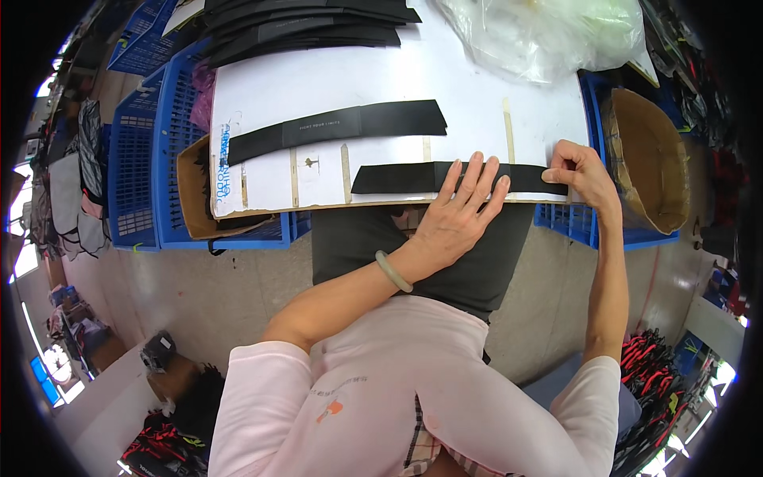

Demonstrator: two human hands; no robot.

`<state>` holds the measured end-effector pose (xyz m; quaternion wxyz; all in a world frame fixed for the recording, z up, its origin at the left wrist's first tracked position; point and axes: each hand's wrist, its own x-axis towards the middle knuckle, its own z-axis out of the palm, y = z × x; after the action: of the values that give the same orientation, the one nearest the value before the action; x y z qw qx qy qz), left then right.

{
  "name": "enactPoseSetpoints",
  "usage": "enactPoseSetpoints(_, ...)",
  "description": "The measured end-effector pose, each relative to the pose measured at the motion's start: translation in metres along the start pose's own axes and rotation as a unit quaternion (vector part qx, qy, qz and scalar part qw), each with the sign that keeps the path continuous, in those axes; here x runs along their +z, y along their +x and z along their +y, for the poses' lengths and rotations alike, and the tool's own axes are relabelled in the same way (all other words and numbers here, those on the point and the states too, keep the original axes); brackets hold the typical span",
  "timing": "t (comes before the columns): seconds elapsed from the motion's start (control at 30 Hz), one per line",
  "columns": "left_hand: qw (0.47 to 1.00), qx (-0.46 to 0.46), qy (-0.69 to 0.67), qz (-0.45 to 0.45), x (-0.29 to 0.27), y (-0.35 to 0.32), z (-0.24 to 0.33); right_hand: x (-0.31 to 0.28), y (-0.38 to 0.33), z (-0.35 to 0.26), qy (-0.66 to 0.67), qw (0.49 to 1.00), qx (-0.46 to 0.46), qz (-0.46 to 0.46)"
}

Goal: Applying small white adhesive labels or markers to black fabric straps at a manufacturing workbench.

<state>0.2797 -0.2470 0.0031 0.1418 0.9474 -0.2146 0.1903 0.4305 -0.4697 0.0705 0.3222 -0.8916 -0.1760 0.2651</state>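
Observation:
A flat black fabric strip (395,179) lies along the near edge of the white work board (477,103). My left hand (461,203) rests on its middle with the fingers stretched out flat. At the strip's right end my right hand (582,176) pinches the tip between thumb and curled fingers. Farther off and to the left, a second black strip (338,129) with a printed band lies untouched at a slight slant. Beige tape marks (346,173) run across the board near the strips.
Black strips are stacked (310,24) at the far left of the board. A clear plastic bag (548,36) lies at the far right. Blue crates (135,175) stand to the left, with a cardboard box (191,187) beside the board. Another cardboard box (648,159) stands on the right.

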Motion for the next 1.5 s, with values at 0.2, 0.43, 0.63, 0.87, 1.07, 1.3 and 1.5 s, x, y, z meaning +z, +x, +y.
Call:
enactPoseSetpoints(0.2,1.0,0.009,-0.001,-0.01,0.009,-0.01,-0.002,0.063,-0.009,-0.078,-0.198,0.893,-0.342,0.213)
enactPoseSetpoints(0.43,0.998,-0.02,0.032,0.045,0.017,-0.001,0.003,0.183,0.011,-0.114,-0.271,0.885,-0.332,0.181)
enactPoseSetpoints(0.63,0.928,-0.151,-0.326,0.093,-0.003,0.01,-0.002,0.127,0.002,-0.143,0.062,0.946,-0.301,0.102)
enactPoseSetpoints(0.87,0.979,-0.007,-0.046,0.196,-0.123,0.006,-0.064,0.045,-0.024,-0.123,0.238,0.916,-0.205,0.25)
enactPoseSetpoints(1.07,0.991,-0.128,0.012,0.032,-0.089,-0.047,-0.159,0.051,0.053,-0.161,0.127,0.92,-0.282,0.241)
enactPoseSetpoints(1.3,0.991,-0.118,-0.005,0.056,-0.079,-0.046,-0.16,0.107,0.242,-0.212,-0.049,0.856,-0.367,0.362)
enactPoseSetpoints(1.5,0.992,-0.109,0.028,0.049,-0.08,-0.051,-0.157,0.123,0.25,-0.212,-0.123,0.88,-0.321,0.327)
